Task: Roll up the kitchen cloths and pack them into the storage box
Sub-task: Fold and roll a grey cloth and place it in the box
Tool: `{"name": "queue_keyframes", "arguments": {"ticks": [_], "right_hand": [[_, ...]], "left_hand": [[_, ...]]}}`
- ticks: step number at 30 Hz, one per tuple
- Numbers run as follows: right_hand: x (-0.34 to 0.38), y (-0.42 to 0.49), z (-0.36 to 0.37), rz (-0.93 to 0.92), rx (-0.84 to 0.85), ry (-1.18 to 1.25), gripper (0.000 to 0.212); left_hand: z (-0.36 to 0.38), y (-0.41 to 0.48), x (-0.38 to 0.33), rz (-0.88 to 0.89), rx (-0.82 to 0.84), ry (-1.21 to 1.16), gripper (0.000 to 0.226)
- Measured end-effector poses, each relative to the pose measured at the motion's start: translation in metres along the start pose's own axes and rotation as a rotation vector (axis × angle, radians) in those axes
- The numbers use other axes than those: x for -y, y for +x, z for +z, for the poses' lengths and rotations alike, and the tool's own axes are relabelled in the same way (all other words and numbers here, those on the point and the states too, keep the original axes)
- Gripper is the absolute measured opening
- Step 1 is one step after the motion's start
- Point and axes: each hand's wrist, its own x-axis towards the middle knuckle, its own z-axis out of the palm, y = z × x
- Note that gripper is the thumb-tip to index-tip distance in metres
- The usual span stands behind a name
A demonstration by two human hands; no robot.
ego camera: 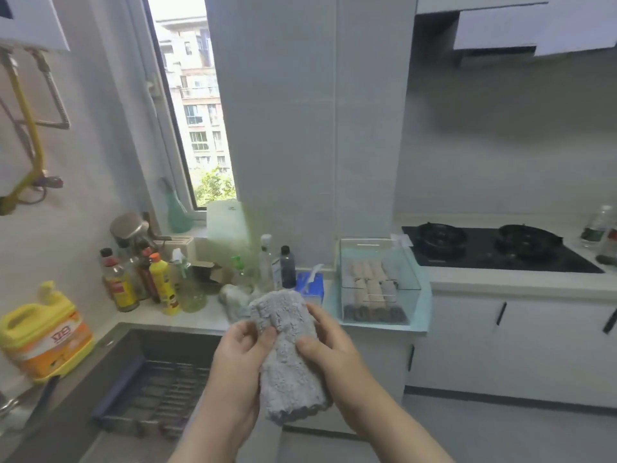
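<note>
Box (414,279) at the counter's right end already holds rows of rolled cloths — left hand (240,355) and right hand (330,345) both grip a grey cloth (287,349), half-rolled, not yet packed.

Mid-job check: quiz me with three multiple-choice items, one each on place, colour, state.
1. The clear storage box stands: A in the sink; B on the counter between the blue tissue box and the hob; C on the floor.
2. The held cloth is: A beige; B grey; C blue.
3. That cloth is: A flat on the counter; B inside the box; C gripped by left hand and right hand.
Key: B, it sits left of the hob; B, its pile is grey; C, both hands' fingers curl round it.
</note>
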Motion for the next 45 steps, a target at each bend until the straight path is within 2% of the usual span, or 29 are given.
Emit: {"name": "queue_keyframes", "arguments": {"ticks": [3, 7, 12, 18, 20, 26, 29, 32, 33, 34, 35, 37, 38, 39, 42, 45], "right_hand": [[0.005, 0.025, -0.048, -0.01, -0.075, 0.002, 0.048], [0.008, 0.056, -0.102, 0.011, -0.17, -0.018, 0.059], [0.001, 0.118, -0.167, 0.048, -0.285, -0.02, 0.068], [-0.005, 0.228, -0.23, 0.136, -0.356, -0.019, 0.033], [-0.008, 0.268, -0.248, 0.179, -0.404, -0.04, 0.03], [-0.013, 0.346, -0.297, 0.285, -0.512, -0.243, 0.033], [-0.026, 0.367, -0.324, 0.354, -0.639, -0.409, 0.036], [-0.035, 0.376, -0.35, 0.455, -0.739, -0.73, 0.037], [-0.037, 0.376, -0.357, 0.487, -0.745, -0.836, 0.04], [-0.039, 0.375, -0.362, 0.504, -0.74, -0.941, 0.042], [-0.042, 0.374, -0.368, 0.515, -0.727, -1.033, 0.044], [-0.048, 0.373, -0.376, 0.523, -0.697, -1.157, 0.048], [-0.051, 0.373, -0.379, 0.526, -0.67, -1.197, 0.048], [-0.054, 0.374, -0.383, 0.528, -0.641, -1.231, 0.047], [-0.062, 0.375, -0.39, 0.544, -0.607, -1.274, 0.04], [-0.067, 0.375, -0.396, 0.551, -0.643, -1.256, 0.036]], "left_hand": [[0.045, 0.035, 0.018, -0.056, 0.073, -0.015, 0.025], [0.096, 0.084, 0.038, -0.117, 0.159, -0.009, 0.018], [0.149, 0.167, 0.068, -0.186, 0.255, 0.025, 0.023], [0.192, 0.297, 0.108, -0.207, 0.331, 0.058, 0.021], [0.203, 0.342, 0.118, -0.22, 0.365, 0.074, 0.019], [0.239, 0.442, 0.156, -0.295, 0.527, 0.205, 0.015], [0.259, 0.465, 0.18, -0.324, 0.599, 0.325, 0.009], [0.267, 0.485, 0.219, -0.329, 0.616, 0.569, 0.028], [0.264, 0.491, 0.237, -0.268, 0.643, 0.706, 0.028], [0.26, 0.493, 0.249, -0.166, 0.743, 0.91, 0.025], [0.257, 0.495, 0.264, -0.015, 0.906, 1.122, 0.022], [0.254, 0.492, 0.287, 0.358, 1.3, 1.375, 0.023], [0.256, 0.49, 0.3, 0.548, 1.47, 1.469, 0.031], [0.259, 0.49, 0.314, 0.714, 1.559, 1.518, 0.042], [0.28, 0.489, 0.318, 0.746, 1.652, 1.533, 0.064], [0.294, 0.49, 0.32, 0.865, 1.642, 1.551, 0.067]]}}
